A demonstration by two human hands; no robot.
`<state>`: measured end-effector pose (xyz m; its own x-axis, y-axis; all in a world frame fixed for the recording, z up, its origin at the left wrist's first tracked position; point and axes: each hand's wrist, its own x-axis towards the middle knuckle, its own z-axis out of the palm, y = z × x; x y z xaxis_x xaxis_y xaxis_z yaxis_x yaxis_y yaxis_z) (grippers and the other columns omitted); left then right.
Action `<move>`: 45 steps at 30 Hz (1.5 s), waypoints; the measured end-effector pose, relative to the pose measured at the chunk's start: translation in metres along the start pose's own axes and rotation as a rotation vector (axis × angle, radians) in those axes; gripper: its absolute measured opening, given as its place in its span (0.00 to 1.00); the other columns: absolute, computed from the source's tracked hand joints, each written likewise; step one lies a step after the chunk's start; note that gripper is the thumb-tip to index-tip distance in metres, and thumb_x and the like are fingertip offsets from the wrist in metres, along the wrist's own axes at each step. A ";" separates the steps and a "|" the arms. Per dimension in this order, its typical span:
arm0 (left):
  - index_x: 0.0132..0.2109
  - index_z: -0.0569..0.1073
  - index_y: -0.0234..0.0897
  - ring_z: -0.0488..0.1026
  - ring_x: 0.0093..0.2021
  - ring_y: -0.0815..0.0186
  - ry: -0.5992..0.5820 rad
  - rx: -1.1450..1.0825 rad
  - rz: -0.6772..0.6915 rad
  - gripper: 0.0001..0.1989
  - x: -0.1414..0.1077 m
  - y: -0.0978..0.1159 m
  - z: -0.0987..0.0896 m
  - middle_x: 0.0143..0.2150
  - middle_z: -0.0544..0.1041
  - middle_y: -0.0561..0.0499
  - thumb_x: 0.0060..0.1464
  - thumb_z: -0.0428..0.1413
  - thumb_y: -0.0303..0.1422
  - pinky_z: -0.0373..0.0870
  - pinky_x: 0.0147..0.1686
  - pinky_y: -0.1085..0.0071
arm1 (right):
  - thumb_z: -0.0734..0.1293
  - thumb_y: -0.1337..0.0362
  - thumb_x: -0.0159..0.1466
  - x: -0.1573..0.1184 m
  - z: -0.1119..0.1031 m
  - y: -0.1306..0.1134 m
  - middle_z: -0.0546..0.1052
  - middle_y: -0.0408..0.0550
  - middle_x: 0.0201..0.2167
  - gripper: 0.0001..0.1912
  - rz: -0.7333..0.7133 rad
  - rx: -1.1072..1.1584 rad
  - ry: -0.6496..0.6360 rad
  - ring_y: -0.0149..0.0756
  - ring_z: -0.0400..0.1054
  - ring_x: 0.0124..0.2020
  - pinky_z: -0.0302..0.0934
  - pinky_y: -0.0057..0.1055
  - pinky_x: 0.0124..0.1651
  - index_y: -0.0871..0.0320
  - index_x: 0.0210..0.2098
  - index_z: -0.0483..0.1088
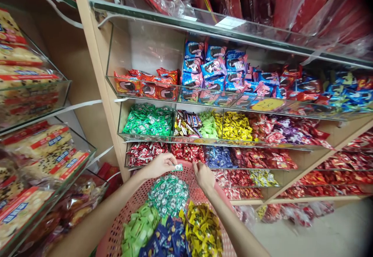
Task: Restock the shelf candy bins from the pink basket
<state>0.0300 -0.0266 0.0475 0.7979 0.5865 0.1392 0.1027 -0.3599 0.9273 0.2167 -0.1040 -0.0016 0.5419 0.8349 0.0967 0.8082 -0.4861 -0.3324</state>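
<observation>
A pink perforated basket [116, 206] fills the lower middle of the view. Inside lie separate heaps of green-and-white wrapped candies [169, 195], light green packets [140, 228], dark blue packets [167, 241] and yellow packets [202, 230]. My left hand [161, 165] is closed over the far left of the basket, pinching one small green-and-white candy [177, 167] by its wrapper. At the far rim my right hand [203, 176] is closed, its fingers wrapped over the basket's edge.
Ahead stand glass-fronted shelves with green candies [148, 120], yellow candies [236, 126] and blue cookie packs [214, 66]. A wooden upright [96, 66] divides them from packaged biscuits [49, 148] on the left. Bagged goods [300, 212] sit on the floor at right.
</observation>
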 end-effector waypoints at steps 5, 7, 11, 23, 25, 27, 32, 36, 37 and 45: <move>0.34 0.67 0.32 0.66 0.26 0.74 -0.031 0.128 -0.040 0.07 0.004 -0.014 0.005 0.26 0.70 0.55 0.46 0.52 0.30 0.60 0.26 0.79 | 0.43 0.49 0.62 0.001 -0.001 0.001 0.75 0.55 0.34 0.29 0.009 -0.018 -0.009 0.37 0.69 0.36 0.56 0.29 0.36 0.59 0.37 0.67; 0.34 0.69 0.33 0.66 0.27 0.73 -0.056 0.263 -0.034 0.06 0.008 -0.020 0.009 0.27 0.71 0.54 0.46 0.50 0.27 0.60 0.27 0.79 | 0.44 0.48 0.62 0.001 -0.002 -0.001 0.75 0.54 0.33 0.29 0.005 -0.028 0.000 0.37 0.69 0.35 0.57 0.29 0.35 0.58 0.36 0.67; 0.31 0.71 0.35 0.67 0.33 0.73 -0.172 0.547 0.068 0.11 0.018 -0.028 0.019 0.31 0.74 0.55 0.44 0.46 0.20 0.61 0.35 0.79 | 0.44 0.48 0.62 0.001 -0.002 -0.006 0.75 0.53 0.31 0.28 -0.021 -0.036 0.020 0.37 0.69 0.34 0.57 0.30 0.34 0.57 0.34 0.67; 0.31 0.73 0.40 0.69 0.34 0.63 -0.354 1.070 0.039 0.11 0.025 -0.032 0.051 0.31 0.73 0.49 0.45 0.48 0.24 0.63 0.33 0.70 | 0.44 0.49 0.62 -0.003 -0.007 -0.009 0.75 0.54 0.33 0.27 -0.030 -0.042 0.009 0.37 0.69 0.35 0.57 0.29 0.35 0.58 0.34 0.67; 0.32 0.73 0.40 0.69 0.36 0.62 -0.328 1.080 0.047 0.11 0.024 -0.036 0.055 0.32 0.72 0.48 0.47 0.47 0.24 0.63 0.37 0.68 | 0.44 0.49 0.62 -0.004 -0.008 -0.010 0.75 0.54 0.33 0.27 -0.046 -0.042 0.021 0.37 0.69 0.36 0.57 0.30 0.35 0.57 0.35 0.67; 0.33 0.73 0.40 0.68 0.39 0.62 -0.311 1.073 0.057 0.13 0.022 -0.040 0.057 0.32 0.72 0.48 0.47 0.46 0.22 0.62 0.40 0.67 | 0.44 0.50 0.63 -0.005 -0.008 -0.011 0.75 0.54 0.33 0.26 -0.050 -0.043 0.021 0.38 0.69 0.36 0.57 0.30 0.35 0.57 0.35 0.67; 0.35 0.72 0.40 0.65 0.42 0.65 -0.237 0.978 0.151 0.15 0.017 -0.036 0.049 0.36 0.71 0.49 0.49 0.44 0.21 0.60 0.44 0.69 | 0.45 0.50 0.63 -0.007 -0.010 -0.014 0.75 0.54 0.34 0.26 -0.051 -0.047 0.019 0.37 0.69 0.36 0.57 0.30 0.35 0.58 0.35 0.67; 0.38 0.71 0.39 0.63 0.42 0.64 -0.012 0.942 0.247 0.13 0.011 -0.025 0.033 0.38 0.70 0.49 0.53 0.42 0.25 0.58 0.45 0.69 | 0.44 0.50 0.63 -0.008 -0.007 -0.012 0.74 0.53 0.34 0.26 -0.063 -0.051 0.029 0.37 0.69 0.36 0.57 0.29 0.35 0.58 0.36 0.67; 0.40 0.70 0.39 0.62 0.43 0.64 0.074 0.939 0.251 0.13 0.008 -0.024 0.029 0.40 0.69 0.49 0.54 0.42 0.26 0.58 0.45 0.68 | 0.44 0.50 0.63 -0.008 -0.005 -0.013 0.74 0.53 0.34 0.26 -0.065 -0.052 0.031 0.37 0.69 0.35 0.57 0.29 0.35 0.58 0.36 0.67; 0.44 0.69 0.39 0.68 0.39 0.63 0.292 0.920 -0.115 0.22 -0.001 -0.046 0.008 0.39 0.73 0.47 0.58 0.34 0.42 0.60 0.38 0.70 | 0.45 0.50 0.63 -0.008 0.002 -0.025 0.75 0.50 0.31 0.25 -0.146 -0.020 0.034 0.37 0.69 0.33 0.57 0.30 0.33 0.56 0.34 0.67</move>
<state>0.0289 -0.0165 0.0014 0.5880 0.7658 0.2604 0.6942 -0.6430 0.3235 0.1914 -0.0978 0.0041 0.4256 0.8879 0.1748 0.8832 -0.3655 -0.2939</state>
